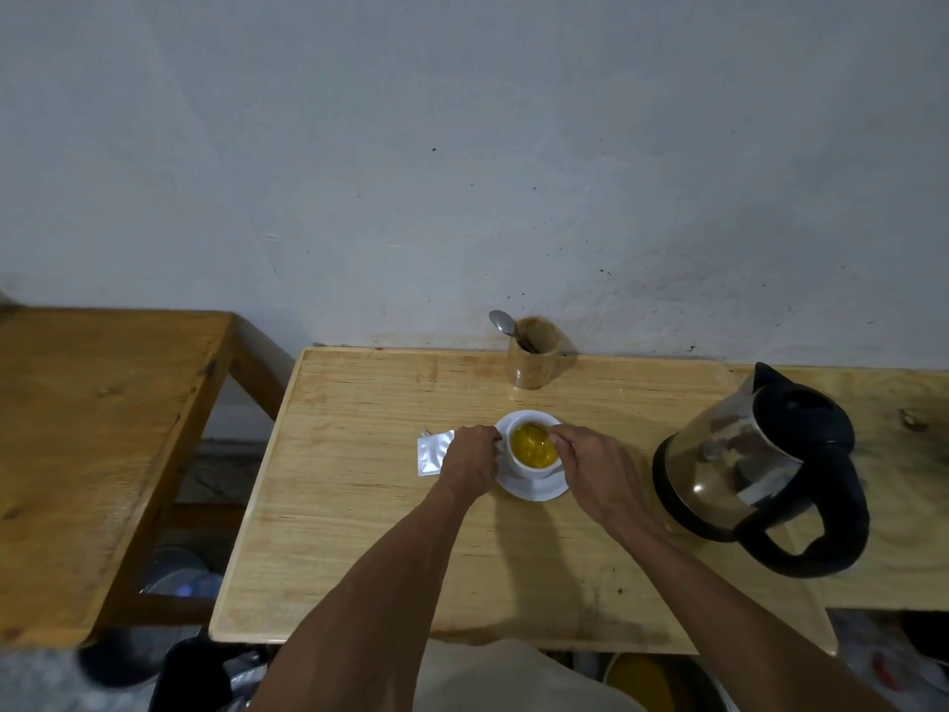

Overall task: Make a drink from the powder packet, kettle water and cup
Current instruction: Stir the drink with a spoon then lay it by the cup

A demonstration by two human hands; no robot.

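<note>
Head view shows your left hand (470,462) and right hand (595,472), fingers curled against the white cup (531,467) on its saucer (536,489), mid-tabletop (359,531). It looks brittle, full and hot: lift saucer and cup together, level, by the saucer's rim.

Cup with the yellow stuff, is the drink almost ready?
Nearly. The cup on its saucer already holds yellow liquid, the packet lies beside it, and the kettle is set down. The left hand and right hand are at the cup. The spoon sits in its holder, so stirring may remain.
</note>
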